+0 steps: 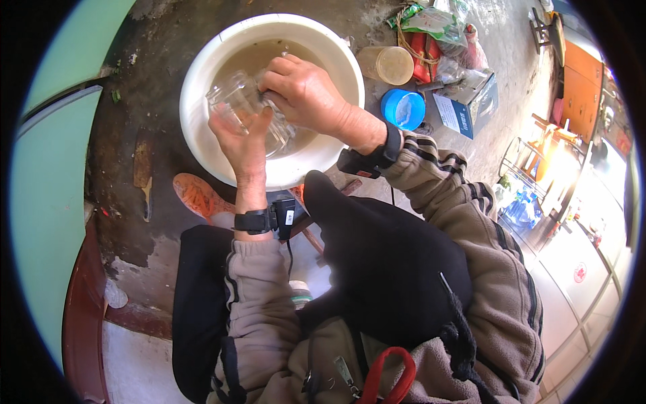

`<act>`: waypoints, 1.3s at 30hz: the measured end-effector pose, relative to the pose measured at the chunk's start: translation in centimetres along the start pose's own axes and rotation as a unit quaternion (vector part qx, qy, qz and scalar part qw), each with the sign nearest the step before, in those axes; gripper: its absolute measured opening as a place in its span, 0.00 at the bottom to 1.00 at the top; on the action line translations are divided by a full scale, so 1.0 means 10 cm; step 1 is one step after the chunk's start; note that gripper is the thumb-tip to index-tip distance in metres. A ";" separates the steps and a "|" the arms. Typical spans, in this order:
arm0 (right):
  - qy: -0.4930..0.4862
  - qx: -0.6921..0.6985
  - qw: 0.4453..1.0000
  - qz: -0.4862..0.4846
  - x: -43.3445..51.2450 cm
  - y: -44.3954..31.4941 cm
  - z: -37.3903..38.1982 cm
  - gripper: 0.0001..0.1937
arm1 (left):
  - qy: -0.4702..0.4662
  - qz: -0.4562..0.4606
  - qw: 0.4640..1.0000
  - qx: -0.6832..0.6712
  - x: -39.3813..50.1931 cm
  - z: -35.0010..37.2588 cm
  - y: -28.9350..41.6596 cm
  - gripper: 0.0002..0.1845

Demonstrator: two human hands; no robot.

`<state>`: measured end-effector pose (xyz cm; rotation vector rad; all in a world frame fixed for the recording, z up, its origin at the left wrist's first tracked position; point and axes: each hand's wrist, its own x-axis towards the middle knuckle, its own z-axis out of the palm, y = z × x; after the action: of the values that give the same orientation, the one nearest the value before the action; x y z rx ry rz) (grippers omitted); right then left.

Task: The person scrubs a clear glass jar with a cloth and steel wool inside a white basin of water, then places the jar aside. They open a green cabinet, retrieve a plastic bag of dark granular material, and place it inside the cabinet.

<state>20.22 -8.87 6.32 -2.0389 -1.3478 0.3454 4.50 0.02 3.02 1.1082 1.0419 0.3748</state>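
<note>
A large white plastic basin (194, 108) of cloudy water stands on the floor before me. Over it my left hand (242, 141) holds a clear glass jar (229, 98) from below, its rim pointing to the upper left. My right hand (308, 93) is closed at the jar's right side, fingers bent; something small and dark shows at its fingertips, too hidden to name. More clear glass shows below the hands, partly covered by them; I cannot tell whether it is a separate piece.
Right of the basin are a lidded plastic tub (393, 65), a blue container (404, 109) with whitish contents, a blue-and-white box (467, 108) and plastic bags (439, 22). A worn cleaver-like tool (143, 166) lies on the floor at left, near my orange shoe (197, 197).
</note>
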 end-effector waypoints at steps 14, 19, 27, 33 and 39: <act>-0.262 0.193 0.891 0.317 -0.05 0.50 -0.06 0.14 | -0.134 0.195 0.957 0.166 -0.18 -0.02 -0.05 0.55; -0.193 0.329 0.853 0.357 -0.20 0.57 -0.15 0.14 | -0.163 0.147 0.971 0.095 -0.15 0.01 0.04 0.56; -0.142 -0.001 0.966 0.216 -0.36 0.63 0.43 0.09 | -0.073 -0.098 0.985 -0.117 0.02 -0.27 -0.07 0.50; -0.118 0.158 0.951 0.238 -0.37 0.34 -0.01 0.14 | -0.107 -0.074 0.983 -0.130 0.05 -0.29 0.00 0.50; -0.123 0.510 0.784 0.333 -0.33 -0.06 -0.31 0.22 | -0.143 -0.056 0.983 -0.104 -0.04 -0.16 0.05 0.49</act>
<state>20.08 -12.83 8.63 -1.4158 -0.2786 1.3541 3.07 0.87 3.52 0.8807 0.7865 0.2208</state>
